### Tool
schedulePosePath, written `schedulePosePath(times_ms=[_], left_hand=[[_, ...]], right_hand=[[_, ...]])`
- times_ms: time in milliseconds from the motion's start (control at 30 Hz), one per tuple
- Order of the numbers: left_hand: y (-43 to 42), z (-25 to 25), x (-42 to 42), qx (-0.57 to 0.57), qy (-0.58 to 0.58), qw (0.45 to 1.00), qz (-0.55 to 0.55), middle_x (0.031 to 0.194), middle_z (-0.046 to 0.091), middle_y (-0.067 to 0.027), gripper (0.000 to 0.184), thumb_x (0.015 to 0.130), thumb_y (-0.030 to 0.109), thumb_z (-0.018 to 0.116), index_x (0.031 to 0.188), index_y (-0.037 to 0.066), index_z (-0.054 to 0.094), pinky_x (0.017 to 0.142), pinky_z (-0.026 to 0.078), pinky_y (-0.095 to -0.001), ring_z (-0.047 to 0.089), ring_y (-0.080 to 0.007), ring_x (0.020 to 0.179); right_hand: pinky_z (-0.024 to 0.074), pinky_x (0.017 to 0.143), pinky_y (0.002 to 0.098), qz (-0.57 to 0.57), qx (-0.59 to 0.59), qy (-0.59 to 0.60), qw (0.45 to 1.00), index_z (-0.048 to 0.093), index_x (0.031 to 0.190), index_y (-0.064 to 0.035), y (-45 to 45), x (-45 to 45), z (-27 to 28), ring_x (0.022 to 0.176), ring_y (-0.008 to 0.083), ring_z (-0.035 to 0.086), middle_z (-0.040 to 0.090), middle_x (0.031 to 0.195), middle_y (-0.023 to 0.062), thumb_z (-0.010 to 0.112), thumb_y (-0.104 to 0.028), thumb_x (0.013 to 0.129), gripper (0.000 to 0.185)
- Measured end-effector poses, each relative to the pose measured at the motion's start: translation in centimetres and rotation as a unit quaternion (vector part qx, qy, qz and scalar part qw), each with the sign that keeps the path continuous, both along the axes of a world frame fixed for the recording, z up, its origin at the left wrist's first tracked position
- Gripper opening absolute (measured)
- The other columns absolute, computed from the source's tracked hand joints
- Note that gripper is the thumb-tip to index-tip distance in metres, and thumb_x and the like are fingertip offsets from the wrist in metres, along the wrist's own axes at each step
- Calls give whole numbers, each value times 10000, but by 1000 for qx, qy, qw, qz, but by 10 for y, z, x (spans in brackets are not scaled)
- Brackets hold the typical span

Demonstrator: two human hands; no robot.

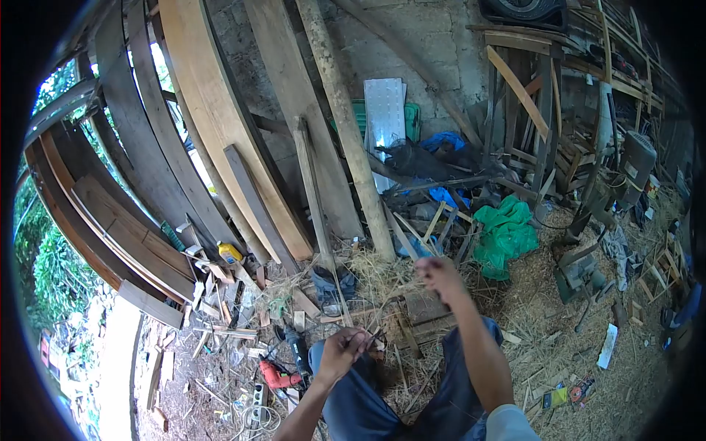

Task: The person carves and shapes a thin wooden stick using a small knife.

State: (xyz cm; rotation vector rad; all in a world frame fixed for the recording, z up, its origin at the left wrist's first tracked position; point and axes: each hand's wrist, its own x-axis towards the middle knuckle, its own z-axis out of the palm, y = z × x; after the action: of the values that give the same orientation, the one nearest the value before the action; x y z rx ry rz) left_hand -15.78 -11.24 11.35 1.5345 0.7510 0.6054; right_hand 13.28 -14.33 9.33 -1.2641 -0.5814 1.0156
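My left hand (346, 351) is over my left knee with its fingers pinched together. A small dark piece seems to stick out past its fingertips, too small to name. Higher and to the right, my right hand (440, 279) is raised above my right knee, curled and slightly blurred. Something dark shows at its fingers, but I cannot make out what it is. Between my legs, short wooden blocks (428, 307) lie on the straw-covered ground. Beside my left knee are a red power drill (278, 375) and a dark angle-grinder-like tool (297, 350).
Long planks (213, 117) and a round pole (349, 125) lean on the wall ahead. A yellow bottle (229, 253) stands among wood offcuts. A green plastic sheet (505, 234) lies at right. A power strip (259, 404) with a cable is on the ground at left.
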Motion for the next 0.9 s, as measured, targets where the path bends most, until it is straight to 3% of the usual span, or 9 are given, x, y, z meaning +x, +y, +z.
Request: schedulePosePath(times_ms=[33, 133, 233, 400, 567, 733, 767, 867, 900], left_hand=[[2, -1, -4, 1, 0, 1000, 2, 665, 540, -12, 147, 940, 104, 534, 948, -23, 608, 470, 327, -198, 422, -48, 510], [8, -4, -8, -45, -16, 999, 22, 657, 531, -5, 147, 939, 112, 537, 947, -17, 605, 466, 320, -199, 410, -45, 508], [10, -3, 8, -96, -23, 993, 63, 650, 521, 2, 152, 940, 126, 541, 937, -13, 602, 458, 312, -207, 393, -43, 498], [6, -16, 22, -26, -62, 997, 31, 638, 501, 12, 152, 940, 134, 546, 932, -11, 591, 463, 315, -213, 396, -43, 513], [-7, -7, 5, -41, -35, 998, -19, 622, 489, 9, 145, 945, 122, 530, 927, -13, 580, 454, 318, -216, 397, -47, 503], [0, -4, -10, -124, -44, 991, -1, 621, 469, 4, 171, 942, 174, 541, 933, 6, 575, 436, 295, -217, 402, -71, 484], [10, -13, -10, -122, -58, 991, 4, 621, 477, 0, 177, 954, 168, 516, 925, 1, 567, 430, 296, -214, 419, -67, 485], [18, -12, 6, -140, -86, 986, 18, 648, 503, -13, 169, 964, 154, 491, 919, 5, 556, 439, 336, -209, 483, -75, 525], [21, -18, 15, -132, -108, 985, 26, 669, 515, -19, 164, 964, 152, 491, 920, 7, 557, 458, 365, -212, 503, -81, 553]], right_hand=[[280, 397, 186, -32, 55, 47, 997, 630, 981, 24, 7, 18, -16, 464, 38, 368, 530, 672, -8, 584, -169, 905, 213], [276, 395, 192, -13, 29, 44, 998, 644, 977, -36, -3, 4, -8, 458, 38, 371, 541, 662, -12, 565, -170, 911, 169], [277, 394, 189, 173, 61, 38, 982, 624, 1021, -29, -11, -45, 4, 465, 35, 374, 526, 674, -6, 550, -200, 935, 205], [284, 402, 187, 247, 66, 116, 960, 609, 1073, 0, -1, -82, -7, 470, 30, 375, 505, 676, -24, 536, -190, 946, 240], [267, 412, 191, 196, -5, 152, 969, 588, 997, 60, -1, -26, -6, 465, 38, 360, 490, 657, -14, 542, -157, 935, 230], [272, 416, 209, 5, 38, 140, 989, 610, 997, 34, -8, 9, -13, 454, 40, 320, 472, 641, -41, 544, -262, 944, 308], [278, 416, 218, -5, 40, 116, 992, 609, 969, 23, -9, 9, -11, 455, 49, 332, 457, 629, -45, 555, -351, 931, 380], [272, 396, 195, -20, 52, 141, 988, 590, 932, -31, -4, -3, -29, 439, 44, 340, 406, 564, -51, 549, -393, 926, 365], [296, 407, 212, 26, 58, 157, 986, 589, 977, -42, 0, -4, -44, 441, 57, 376, 414, 549, -55, 547, -468, 907, 435]])
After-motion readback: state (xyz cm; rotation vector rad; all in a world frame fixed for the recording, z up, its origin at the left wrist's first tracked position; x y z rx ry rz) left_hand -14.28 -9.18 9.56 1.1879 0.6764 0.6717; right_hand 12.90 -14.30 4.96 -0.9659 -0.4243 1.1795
